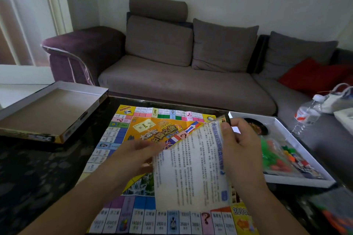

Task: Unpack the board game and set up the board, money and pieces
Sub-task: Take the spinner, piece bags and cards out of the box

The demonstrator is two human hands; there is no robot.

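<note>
You hold a printed rules sheet over the unfolded game board.

The board [145,135] lies flat on the dark tabletop [38,168], already opened for play. Above it, your right hand [240,143] pinches the top of the rules sheet [193,173]. Your blurred left hand [137,150] meets its left edge; its grip cannot be told. The box tray [305,180], right of the board, holds bagged coloured pieces [277,158], likely next. The empty lid [47,108] sits far left, out of the way.
</note>
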